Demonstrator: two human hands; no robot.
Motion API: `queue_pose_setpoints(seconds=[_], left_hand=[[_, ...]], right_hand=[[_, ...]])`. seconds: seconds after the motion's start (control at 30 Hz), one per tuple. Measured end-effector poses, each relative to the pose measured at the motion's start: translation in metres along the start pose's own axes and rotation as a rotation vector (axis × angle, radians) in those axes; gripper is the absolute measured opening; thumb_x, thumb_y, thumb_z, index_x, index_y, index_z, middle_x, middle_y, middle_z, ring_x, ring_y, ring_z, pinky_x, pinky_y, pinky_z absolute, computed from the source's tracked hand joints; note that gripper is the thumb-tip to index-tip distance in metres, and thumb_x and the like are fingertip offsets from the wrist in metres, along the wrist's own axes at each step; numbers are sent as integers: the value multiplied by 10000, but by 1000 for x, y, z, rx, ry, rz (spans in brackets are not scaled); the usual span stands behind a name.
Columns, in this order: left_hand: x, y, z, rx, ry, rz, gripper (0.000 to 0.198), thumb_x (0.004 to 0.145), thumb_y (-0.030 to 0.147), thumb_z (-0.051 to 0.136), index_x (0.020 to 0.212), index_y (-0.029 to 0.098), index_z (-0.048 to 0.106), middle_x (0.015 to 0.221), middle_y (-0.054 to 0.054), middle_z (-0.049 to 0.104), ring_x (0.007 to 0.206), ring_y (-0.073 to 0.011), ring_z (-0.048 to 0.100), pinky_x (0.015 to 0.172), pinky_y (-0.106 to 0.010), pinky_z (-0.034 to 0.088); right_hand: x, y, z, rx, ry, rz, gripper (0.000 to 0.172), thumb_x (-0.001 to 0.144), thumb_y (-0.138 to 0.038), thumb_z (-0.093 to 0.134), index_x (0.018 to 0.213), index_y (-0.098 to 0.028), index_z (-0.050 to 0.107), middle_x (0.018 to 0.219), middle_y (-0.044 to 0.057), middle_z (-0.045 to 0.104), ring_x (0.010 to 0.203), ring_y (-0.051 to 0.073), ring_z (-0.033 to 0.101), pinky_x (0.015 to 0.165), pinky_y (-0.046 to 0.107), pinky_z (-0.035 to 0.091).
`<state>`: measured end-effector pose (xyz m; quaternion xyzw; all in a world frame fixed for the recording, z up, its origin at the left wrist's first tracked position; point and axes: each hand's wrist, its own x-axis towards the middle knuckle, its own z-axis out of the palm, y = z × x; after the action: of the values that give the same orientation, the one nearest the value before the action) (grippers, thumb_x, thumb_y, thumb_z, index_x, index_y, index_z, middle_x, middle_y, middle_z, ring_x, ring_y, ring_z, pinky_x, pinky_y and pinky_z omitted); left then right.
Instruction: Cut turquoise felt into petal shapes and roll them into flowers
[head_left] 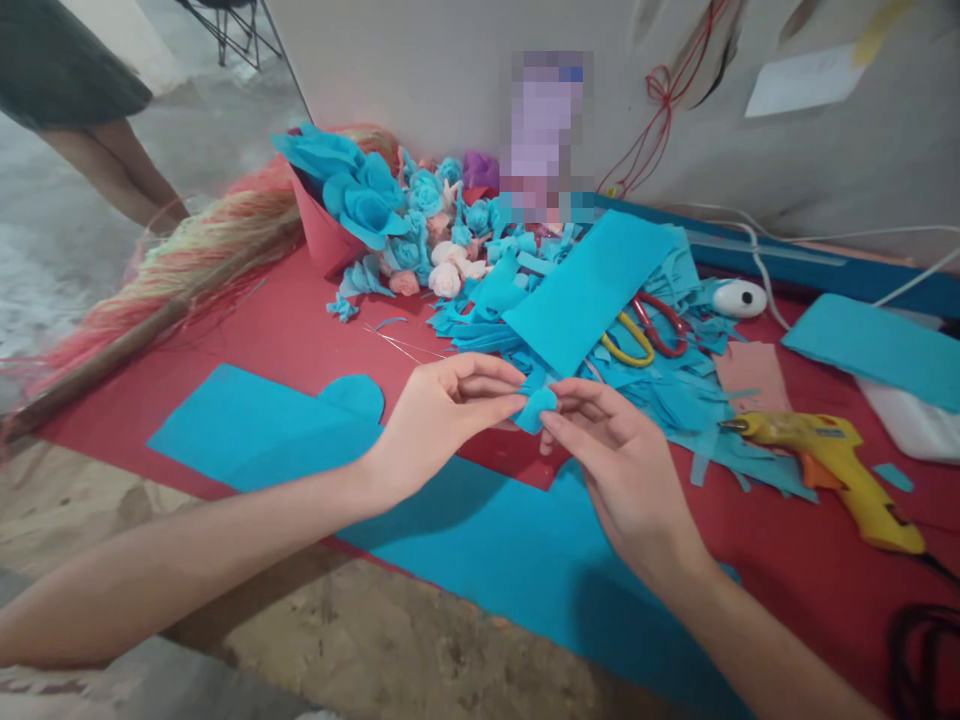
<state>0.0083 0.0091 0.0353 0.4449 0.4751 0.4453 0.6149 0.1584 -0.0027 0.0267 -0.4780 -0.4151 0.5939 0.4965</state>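
Observation:
My left hand [442, 415] and my right hand [619, 460] meet over the red table cover [277, 330]. Both pinch one small blue felt piece [536, 408] between fingertips, the left from the left side, the right from below and right. Under my wrists lies a large blue felt sheet [480, 530]. Just beyond my fingers is a heap of blue felt strips and scraps [585, 330], with a flat blue rectangle on top.
Scissors with red and yellow handles [645, 335] lie in the scraps. A yellow glue gun [840, 465] rests at right. Finished blue and pink felt flowers [420, 225] sit by a red cone at back. A broom [165, 270] lies left. Another person's legs [112, 150] stand far left.

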Motion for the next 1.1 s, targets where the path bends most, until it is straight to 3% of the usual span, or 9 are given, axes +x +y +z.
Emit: queue_pose_setpoints(seconds=[0.37,0.57,0.73,0.83,0.93,1.1], left_hand=[[-2,-11,4,-117,2,-7,161,681,234,694,815,173,631,773,16,688,780,-113,636,713,-191,489],[-4,-14,5,-123,-30,-56,176,694,243,682,845,169,630,808,7,688,794,-120,634,728,-202,485],[-2,-15,3,-106,-72,-31,214,717,284,655,892,169,608,871,-20,682,852,-155,626,766,-253,478],[0,-14,0,85,-113,78,267,710,289,657,943,173,593,998,-39,651,951,-171,588,823,-272,455],[3,-14,-7,461,-138,272,237,696,264,667,903,163,615,938,-46,655,911,-176,578,817,-290,441],[11,-20,-20,895,-231,593,89,782,213,573,782,160,644,821,-54,653,796,-168,557,735,-299,422]], right_hand=[[0,4,1,34,-19,61,142,688,-187,655,808,-202,581,602,-56,570,520,85,577,507,201,477],[0,6,-1,48,-33,48,131,686,-138,630,790,-201,582,741,-51,619,533,57,576,522,183,487],[0,5,-1,-44,-41,6,123,701,-167,619,800,-204,556,616,-65,562,459,68,532,442,200,444],[2,4,-3,-201,6,-90,129,701,-184,620,806,-206,547,641,-49,548,474,81,529,451,219,447],[2,7,-5,-442,28,-224,121,720,-172,593,827,-213,554,720,-11,573,613,118,564,528,233,470],[1,18,-8,-721,-93,-263,129,753,-147,513,861,-204,554,794,35,607,617,128,539,578,264,472]])
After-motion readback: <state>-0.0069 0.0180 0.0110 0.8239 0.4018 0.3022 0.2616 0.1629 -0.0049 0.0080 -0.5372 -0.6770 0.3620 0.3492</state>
